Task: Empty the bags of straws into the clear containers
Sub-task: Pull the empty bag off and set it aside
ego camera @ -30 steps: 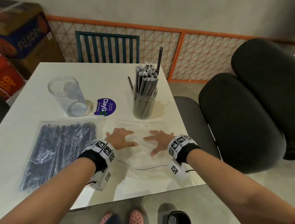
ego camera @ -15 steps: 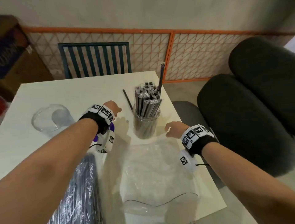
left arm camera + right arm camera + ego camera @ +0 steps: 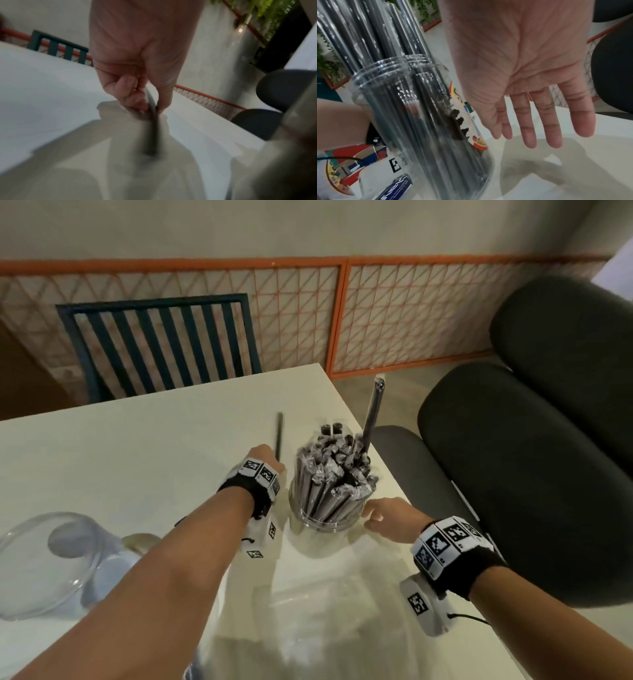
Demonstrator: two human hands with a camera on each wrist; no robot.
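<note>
A clear jar [image 3: 325,513] [image 3: 412,121] packed with wrapped black straws [image 3: 337,470] stands near the table's right edge; one straw [image 3: 373,409] sticks up higher than the rest. Left of the jar my left hand [image 3: 265,455] [image 3: 150,108] pinches a single loose black straw [image 3: 279,436] [image 3: 152,128] between thumb and fingers. My right hand [image 3: 371,513] [image 3: 530,128] is open with straight fingers, just right of the jar. An empty clear container [image 3: 44,563] stands at the near left. A flat empty clear bag [image 3: 342,628] lies in front of me.
The white table [image 3: 137,460] ends just right of the jar. Dark padded chairs [image 3: 531,474] stand to the right, a slatted blue chair [image 3: 161,344] at the far side, and an orange mesh fence [image 3: 411,313] along the wall.
Both hands have left the flat bag and moved forward. The left hand has reached past the jar and pinched the loose straw; the right hand has moved up beside the jar.
</note>
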